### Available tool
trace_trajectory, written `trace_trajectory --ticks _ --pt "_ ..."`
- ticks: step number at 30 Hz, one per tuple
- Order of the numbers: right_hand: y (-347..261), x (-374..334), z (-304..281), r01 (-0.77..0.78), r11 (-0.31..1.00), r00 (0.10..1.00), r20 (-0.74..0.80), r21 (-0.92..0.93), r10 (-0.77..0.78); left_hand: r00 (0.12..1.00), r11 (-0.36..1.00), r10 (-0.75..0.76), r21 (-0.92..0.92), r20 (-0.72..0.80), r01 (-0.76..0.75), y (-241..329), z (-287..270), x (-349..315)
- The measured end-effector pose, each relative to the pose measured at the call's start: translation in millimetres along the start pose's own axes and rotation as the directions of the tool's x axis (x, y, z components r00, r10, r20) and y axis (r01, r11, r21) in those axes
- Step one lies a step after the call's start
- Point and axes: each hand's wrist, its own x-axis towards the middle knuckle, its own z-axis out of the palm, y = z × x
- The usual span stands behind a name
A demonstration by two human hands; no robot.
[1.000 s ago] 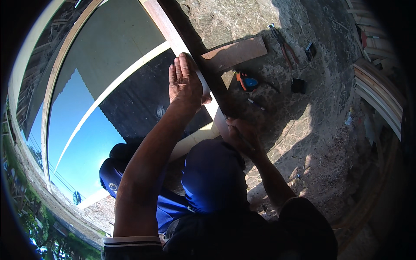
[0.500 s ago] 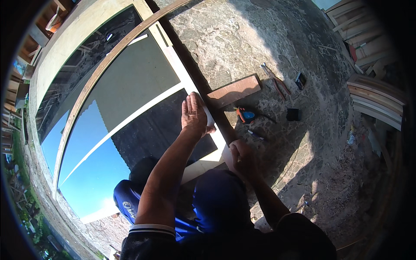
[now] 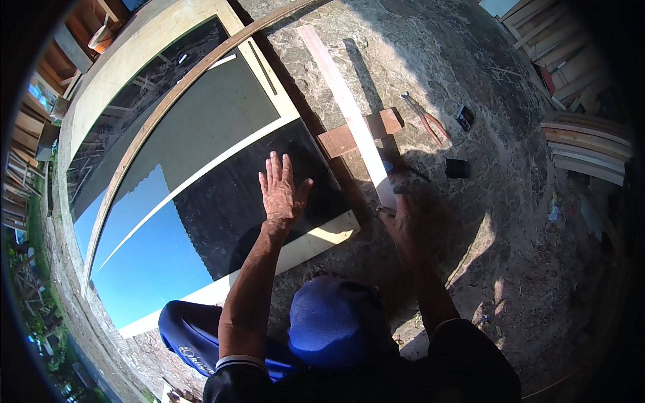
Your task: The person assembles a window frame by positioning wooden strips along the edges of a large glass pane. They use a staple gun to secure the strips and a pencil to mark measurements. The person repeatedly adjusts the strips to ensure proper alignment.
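A pale wooden strip (image 3: 351, 117) slants away from me over the stone ground, its near end gripped by my right hand (image 3: 405, 223). Over the dark, shiny glass panel (image 3: 235, 191) my left hand (image 3: 281, 195) is spread flat with fingers apart; whether it touches the glass I cannot tell. Light wooden pieces frame the panel, including a near rail (image 3: 322, 235) and a thin crossbar (image 3: 201, 180). The strip passes across a reddish-brown wood block (image 3: 342, 140) and casts a shadow on the ground.
Pliers (image 3: 424, 119) with reddish handles, a small dark box (image 3: 464, 119) and a black block-like item (image 3: 457, 168) lie on the ground to the right. A long curved-looking batten (image 3: 144, 121) crosses the panel. Stacked boards (image 3: 584, 148) stand at far right.
My right hand has lifted the wooden strip off the panel's right edge and moved it right. My left hand has come off the strip and shifted left, opening over the glass.
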Motion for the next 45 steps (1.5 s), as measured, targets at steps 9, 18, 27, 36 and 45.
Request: trace_trajectory --ticks 9,18,27,36,45 --pt "100 95 -6 0.136 0.981 0.988 -0.059 -0.136 -0.145 0.919 0.935 -0.353 -0.015 -0.174 0.355 -114 -11 -67" --pt "42 95 -14 0.09 0.973 0.996 0.018 -0.213 -0.088 0.918 0.9 -0.394 0.217 0.032 0.379 -200 -105 -54" --pt "-23 55 38 0.125 0.986 0.988 0.077 0.108 -0.134 0.975 0.939 -0.14 0.334 0.17 0.076 -219 -261 14" --pt "-63 95 12 0.108 0.994 0.969 0.22 0.019 -0.11 0.997 0.993 -0.068 0.103 0.036 0.063 -206 -84 -15" --pt "-184 235 15 0.525 0.823 0.79 0.484 -0.217 -0.376 0.996 0.998 -0.059 0.022 -0.072 0.061 -202 -54 -21"
